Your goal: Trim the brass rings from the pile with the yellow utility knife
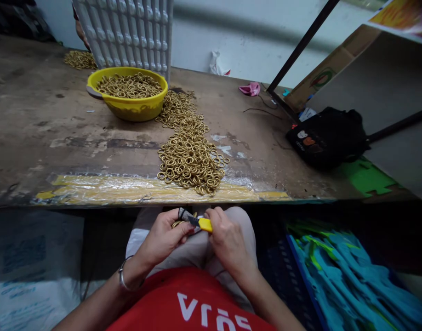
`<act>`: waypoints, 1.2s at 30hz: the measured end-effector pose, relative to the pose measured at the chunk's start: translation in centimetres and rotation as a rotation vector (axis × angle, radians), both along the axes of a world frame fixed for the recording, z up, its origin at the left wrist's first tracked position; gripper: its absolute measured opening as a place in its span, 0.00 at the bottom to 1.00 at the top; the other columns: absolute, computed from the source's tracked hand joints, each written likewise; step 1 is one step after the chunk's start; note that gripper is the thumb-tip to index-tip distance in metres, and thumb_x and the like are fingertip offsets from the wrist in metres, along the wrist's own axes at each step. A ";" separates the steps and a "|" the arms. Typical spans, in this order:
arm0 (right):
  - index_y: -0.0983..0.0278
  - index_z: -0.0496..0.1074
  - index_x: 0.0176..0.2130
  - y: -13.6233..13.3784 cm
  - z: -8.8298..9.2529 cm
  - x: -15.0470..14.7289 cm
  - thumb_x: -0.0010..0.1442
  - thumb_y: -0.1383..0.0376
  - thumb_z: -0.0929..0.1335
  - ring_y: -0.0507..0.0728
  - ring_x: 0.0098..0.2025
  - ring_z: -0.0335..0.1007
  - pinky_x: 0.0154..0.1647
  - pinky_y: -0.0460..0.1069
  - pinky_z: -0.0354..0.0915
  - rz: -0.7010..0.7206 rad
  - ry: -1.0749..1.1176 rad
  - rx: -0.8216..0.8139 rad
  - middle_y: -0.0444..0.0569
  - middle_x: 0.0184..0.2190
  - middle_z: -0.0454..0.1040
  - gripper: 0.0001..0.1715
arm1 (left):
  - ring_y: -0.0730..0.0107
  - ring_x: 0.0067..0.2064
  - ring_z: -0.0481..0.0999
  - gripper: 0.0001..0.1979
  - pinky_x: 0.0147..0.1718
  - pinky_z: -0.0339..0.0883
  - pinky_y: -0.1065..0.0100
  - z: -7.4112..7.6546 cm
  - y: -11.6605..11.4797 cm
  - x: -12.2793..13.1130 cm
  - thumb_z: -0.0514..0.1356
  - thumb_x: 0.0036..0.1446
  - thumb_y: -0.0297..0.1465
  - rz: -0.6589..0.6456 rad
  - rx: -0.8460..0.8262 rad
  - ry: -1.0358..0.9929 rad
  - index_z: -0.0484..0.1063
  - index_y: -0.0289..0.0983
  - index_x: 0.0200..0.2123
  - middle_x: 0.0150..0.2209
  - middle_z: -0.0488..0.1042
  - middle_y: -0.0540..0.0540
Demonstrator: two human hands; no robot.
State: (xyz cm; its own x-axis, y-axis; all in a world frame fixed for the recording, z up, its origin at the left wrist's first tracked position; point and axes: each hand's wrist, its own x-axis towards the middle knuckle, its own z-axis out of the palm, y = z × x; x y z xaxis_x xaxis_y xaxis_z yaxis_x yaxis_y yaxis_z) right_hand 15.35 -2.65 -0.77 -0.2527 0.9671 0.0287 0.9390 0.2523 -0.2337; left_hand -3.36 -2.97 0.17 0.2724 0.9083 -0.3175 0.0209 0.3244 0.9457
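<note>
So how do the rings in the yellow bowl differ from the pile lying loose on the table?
The rings in the yellow bowl are held in a heap by its wall; the loose pile sprawls flat on the bare table. The bowl's rings sit farther from the person; the loose pile reaches the taped near edge. Both look like the same small brass-coloured rings.

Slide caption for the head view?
Hands work a yellow-handled cutter on a brass ring below the ring pile.

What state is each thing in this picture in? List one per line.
Yellow-handled utility knife: blade out, gripped by right hand.
Small brass ring: pinched in left hand.
Yellow plastic basin: upright, full of rings.
Loose brass ring pile: spread on wooden table.
Black bag: lying on its side.
</note>
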 end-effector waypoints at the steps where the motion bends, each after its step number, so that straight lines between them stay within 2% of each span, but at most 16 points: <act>1: 0.65 0.71 0.39 0.5 -0.1 0.7 0.60 0.77 0.61 0.56 0.30 0.69 0.28 0.48 0.55 -0.053 -0.052 -0.010 0.52 0.34 0.74 0.13 | 0.79 0.20 0.62 0.07 0.19 0.54 0.77 0.5 -0.2 -0.2 0.62 0.54 0.30 -0.016 -0.001 -0.003 0.70 0.35 0.26 0.19 0.66 0.53; 3: 0.67 0.72 0.37 1.4 -0.5 2.4 0.59 0.77 0.62 0.57 0.27 0.69 0.27 0.49 0.54 -0.183 -0.121 -0.038 0.53 0.31 0.74 0.12 | 0.79 0.20 0.61 0.08 0.19 0.54 0.77 1.4 -0.6 -0.5 0.63 0.52 0.29 -0.065 -0.015 -0.024 0.69 0.35 0.24 0.18 0.65 0.53; 5: 0.66 0.72 0.37 2.1 -0.8 3.7 0.59 0.75 0.63 0.57 0.29 0.71 0.28 0.48 0.55 -0.212 -0.069 -0.020 0.51 0.30 0.75 0.10 | 0.80 0.19 0.59 0.10 0.17 0.52 0.77 1.5 -0.8 -0.8 0.64 0.52 0.32 -0.104 -0.056 -0.079 0.68 0.35 0.23 0.17 0.64 0.54; 9: 0.63 0.72 0.39 2.5 -1.2 3.3 0.55 0.78 0.63 0.56 0.36 0.72 0.35 0.47 0.59 -0.014 0.096 0.028 0.49 0.35 0.75 0.16 | 0.81 0.17 0.58 0.18 0.14 0.46 0.78 -0.5 -0.1 -0.9 0.64 0.53 0.43 -0.029 -0.200 -0.263 0.65 0.35 0.25 0.19 0.66 0.52; 12: 0.64 0.71 0.44 3.0 -1.5 1.3 0.52 0.81 0.62 0.56 0.37 0.71 0.36 0.47 0.59 0.080 0.069 0.060 0.49 0.39 0.74 0.23 | 0.83 0.17 0.58 0.16 0.14 0.45 0.79 -1.9 0.6 -0.8 0.65 0.53 0.41 0.046 -0.244 -0.393 0.64 0.36 0.29 0.21 0.67 0.53; 14: 0.64 0.69 0.48 3.7 -1.8 0.1 0.53 0.81 0.62 0.56 0.37 0.70 0.35 0.47 0.59 0.079 0.007 0.078 0.51 0.41 0.73 0.25 | 0.83 0.17 0.58 0.13 0.14 0.46 0.79 -2.3 0.8 -0.9 0.65 0.54 0.38 0.058 -0.268 -0.486 0.66 0.36 0.35 0.22 0.67 0.53; 16: 0.64 0.69 0.47 4.6 -2.2 -0.4 0.55 0.80 0.62 0.56 0.35 0.70 0.33 0.48 0.59 0.052 -0.055 0.072 0.51 0.40 0.73 0.22 | 0.82 0.17 0.60 0.13 0.14 0.46 0.79 -2.5 1.0 -1.1 0.63 0.55 0.37 0.045 -0.311 -0.560 0.68 0.35 0.39 0.22 0.67 0.52; 20: 0.64 0.70 0.39 5.7 -2.8 -0.5 0.58 0.78 0.62 0.55 0.32 0.68 0.32 0.48 0.58 0.030 -0.077 0.045 0.50 0.36 0.72 0.14 | 0.81 0.18 0.64 0.17 0.12 0.46 0.79 -3.1 1.1 -1.5 0.62 0.54 0.42 0.063 -0.379 -0.601 0.71 0.31 0.34 0.27 0.72 0.46; 23: 0.64 0.70 0.38 5.6 -2.5 -0.2 0.57 0.76 0.63 0.56 0.35 0.68 0.34 0.47 0.58 0.051 0.114 0.070 0.50 0.36 0.72 0.12 | 0.83 0.16 0.61 0.17 0.11 0.46 0.81 -3.6 1.3 -1.3 0.66 0.52 0.41 0.123 -0.332 -0.519 0.68 0.33 0.28 0.24 0.70 0.49; 26: 0.64 0.69 0.33 5.1 -1.2 -0.2 0.57 0.72 0.64 0.54 0.33 0.67 0.35 0.47 0.59 0.082 0.449 0.028 0.47 0.30 0.70 0.05 | 0.82 0.16 0.62 0.14 0.11 0.47 0.82 -3.4 1.8 -0.8 0.66 0.53 0.38 0.185 -0.268 -0.421 0.67 0.35 0.32 0.21 0.68 0.54; 28: 0.63 0.67 0.28 4.7 -0.2 -0.3 0.58 0.68 0.64 0.52 0.28 0.63 0.31 0.45 0.58 0.062 0.667 -0.102 0.43 0.25 0.66 0.06 | 0.82 0.16 0.63 0.15 0.11 0.48 0.82 -2.9 2.2 -0.4 0.65 0.54 0.38 0.167 -0.218 -0.387 0.69 0.35 0.39 0.23 0.71 0.53; 30: 0.63 0.66 0.26 4.4 0.6 -0.4 0.58 0.65 0.65 0.50 0.24 0.58 0.26 0.44 0.56 0.038 0.841 -0.275 0.41 0.21 0.62 0.09 | 0.82 0.17 0.65 0.17 0.11 0.51 0.82 -2.5 2.6 0.0 0.64 0.55 0.38 0.092 -0.179 -0.373 0.69 0.34 0.43 0.26 0.74 0.50; 33: 0.63 0.66 0.25 3.9 1.3 -0.7 0.57 0.63 0.65 0.49 0.23 0.56 0.25 0.44 0.55 0.028 0.990 -0.463 0.40 0.20 0.63 0.10 | 0.82 0.18 0.65 0.15 0.12 0.53 0.81 -2.4 2.7 0.5 0.64 0.55 0.38 0.011 -0.155 -0.370 0.71 0.32 0.38 0.28 0.75 0.47; 36: 0.64 0.68 0.26 3.3 1.5 -0.9 0.58 0.61 0.67 0.49 0.24 0.58 0.26 0.44 0.57 -0.009 1.046 -0.490 0.40 0.21 0.65 0.11 | 0.83 0.17 0.63 0.14 0.11 0.52 0.81 -2.6 2.2 0.8 0.64 0.55 0.39 0.041 -0.160 -0.387 0.70 0.32 0.33 0.26 0.73 0.49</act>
State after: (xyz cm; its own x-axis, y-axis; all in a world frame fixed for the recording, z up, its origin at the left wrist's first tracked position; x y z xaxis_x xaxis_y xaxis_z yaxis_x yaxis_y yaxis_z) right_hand 14.43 0.67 0.69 -0.3198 0.9341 -0.1589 0.2298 -0.0862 -0.9694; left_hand -2.55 -0.73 -2.46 0.3643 0.8682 -0.3370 -0.3418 0.4613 0.8188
